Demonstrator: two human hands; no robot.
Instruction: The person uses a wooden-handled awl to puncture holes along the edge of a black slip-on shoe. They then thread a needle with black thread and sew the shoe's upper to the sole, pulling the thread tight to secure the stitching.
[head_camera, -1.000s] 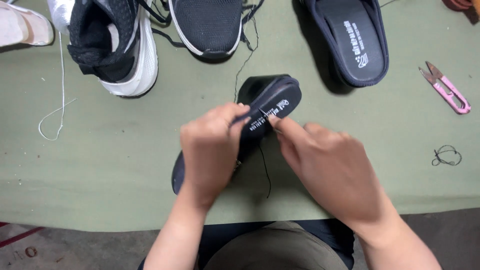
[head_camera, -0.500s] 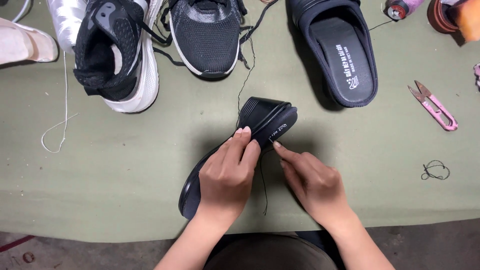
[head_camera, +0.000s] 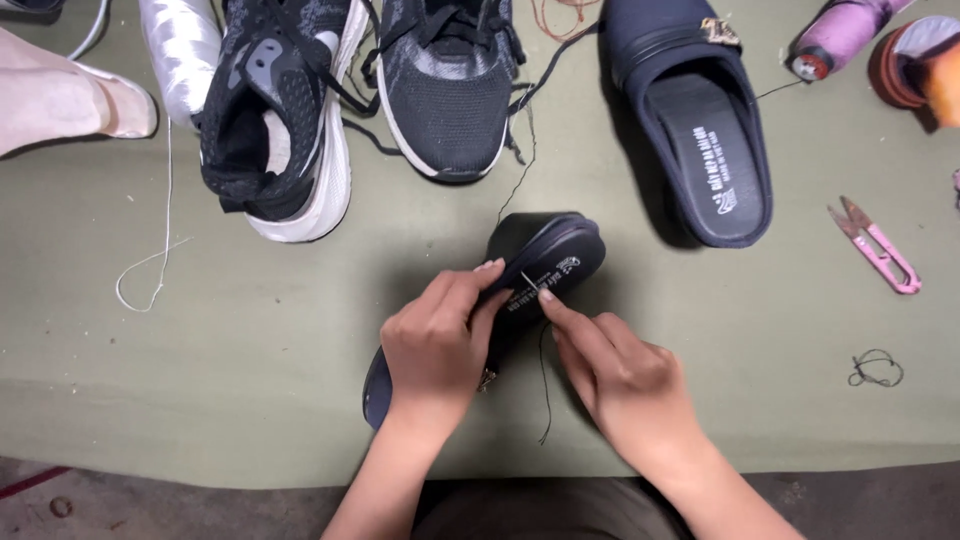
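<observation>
Head cam looks down on a dark slipper (head_camera: 545, 255) lying near the middle of the green table (head_camera: 250, 380), toward the near edge. Left hand (head_camera: 435, 345) is wrapped around its side, clamping it steady. Right hand (head_camera: 620, 375) has fingertips pinched together on a needle (head_camera: 528, 281) at the insole, black thread (head_camera: 543, 385) dangling below. Honestly, that needle sits really close to the left fingers, so a slip could mean a poke, and the loose thread could snag. No real containers here; the two sneakers (head_camera: 290, 120) and other slipper (head_camera: 700, 130) on the far side look empty.
</observation>
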